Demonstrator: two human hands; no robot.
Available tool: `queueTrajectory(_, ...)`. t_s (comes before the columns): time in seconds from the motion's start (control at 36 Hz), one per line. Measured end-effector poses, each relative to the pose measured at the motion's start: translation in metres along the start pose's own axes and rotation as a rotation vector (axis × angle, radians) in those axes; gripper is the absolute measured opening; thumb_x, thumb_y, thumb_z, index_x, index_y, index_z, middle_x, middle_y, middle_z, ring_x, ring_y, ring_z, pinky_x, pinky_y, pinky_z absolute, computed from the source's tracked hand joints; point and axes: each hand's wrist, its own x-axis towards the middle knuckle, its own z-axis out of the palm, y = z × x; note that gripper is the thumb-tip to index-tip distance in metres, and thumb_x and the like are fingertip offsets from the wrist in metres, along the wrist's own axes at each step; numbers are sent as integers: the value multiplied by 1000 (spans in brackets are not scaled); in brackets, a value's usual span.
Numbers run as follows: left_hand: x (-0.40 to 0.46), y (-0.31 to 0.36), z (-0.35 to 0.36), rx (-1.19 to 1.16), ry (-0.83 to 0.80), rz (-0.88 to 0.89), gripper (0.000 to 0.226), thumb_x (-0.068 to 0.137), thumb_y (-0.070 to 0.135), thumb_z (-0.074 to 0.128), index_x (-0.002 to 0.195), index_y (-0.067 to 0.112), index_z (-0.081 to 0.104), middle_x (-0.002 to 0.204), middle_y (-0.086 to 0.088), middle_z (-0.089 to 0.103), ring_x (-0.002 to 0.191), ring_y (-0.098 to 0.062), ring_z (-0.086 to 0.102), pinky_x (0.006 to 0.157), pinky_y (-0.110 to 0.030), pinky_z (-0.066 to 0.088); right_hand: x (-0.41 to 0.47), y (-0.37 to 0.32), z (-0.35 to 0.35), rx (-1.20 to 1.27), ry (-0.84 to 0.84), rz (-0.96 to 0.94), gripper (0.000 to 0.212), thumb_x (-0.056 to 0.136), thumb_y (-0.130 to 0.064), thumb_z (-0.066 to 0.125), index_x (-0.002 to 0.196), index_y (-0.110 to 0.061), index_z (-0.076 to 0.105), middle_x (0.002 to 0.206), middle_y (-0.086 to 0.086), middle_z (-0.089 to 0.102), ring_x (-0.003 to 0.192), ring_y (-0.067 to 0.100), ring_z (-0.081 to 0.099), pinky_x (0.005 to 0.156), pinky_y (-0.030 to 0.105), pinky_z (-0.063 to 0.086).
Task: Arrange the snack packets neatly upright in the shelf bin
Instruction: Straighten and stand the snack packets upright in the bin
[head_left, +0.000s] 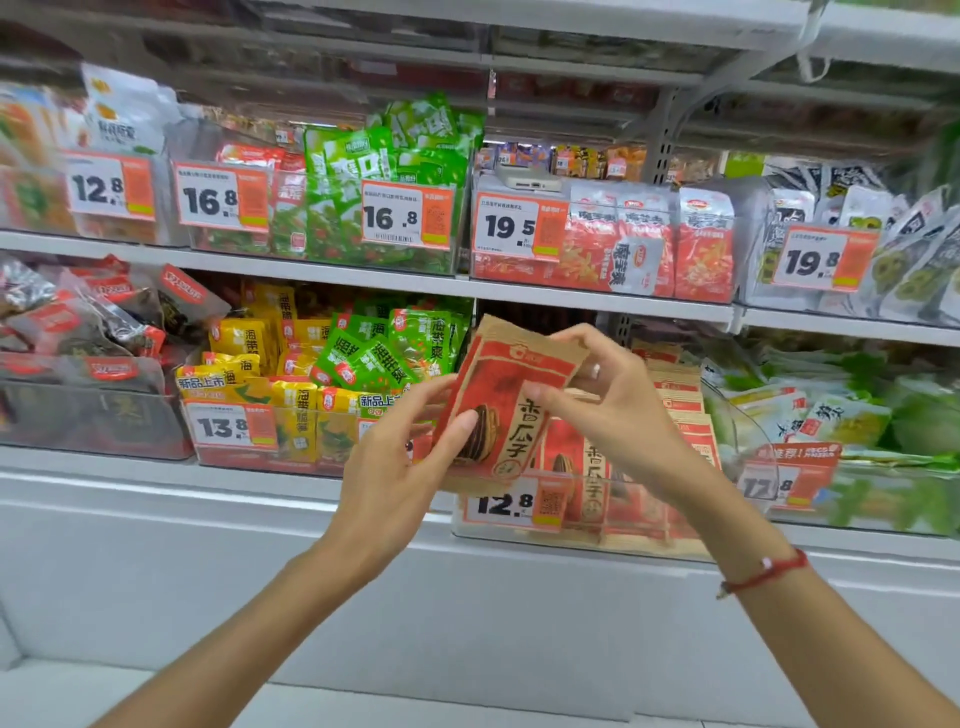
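A brown paper sunflower seed packet (506, 384) with a red panel is held tilted in front of the lower shelf. My left hand (405, 452) grips its lower left edge, thumb on the front. From the right, my right hand (608, 410) pinches the packet's front. Behind and below stands the clear shelf bin (748, 415) with a 12.8 price tag (511, 504). Several matching seed packets (680, 415) stand upright in it, one behind another.
Left of the bin is a bin of yellow and green snack packets (332, 374). To the right lie green and white packets (841, 415). The shelf above (597, 299) holds red packets, with a phone (527, 179) lying on top. A white base panel runs below.
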Motion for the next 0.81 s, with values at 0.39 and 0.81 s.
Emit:
queueTrajectory(0.39,37,-48,44,-27,-101,-390,39,103,35,35,142,30,35,118,15,56,99,5,51,78,-15,38,32,59,0,-138,89,-68,18,89,-11,65,95,-24,54,92,-23,65,88,-1,63,72,18,54)
queueTrajectory(0.81,32,-61,27,203,-113,-57,33,95,40,51,128,41,47,124,31,51,118,15,43,93,-12,40,22,88,4,-165,-332,208,11,92,-25,60,103,-28,58,110,-15,65,100,-2,63,86,18,51)
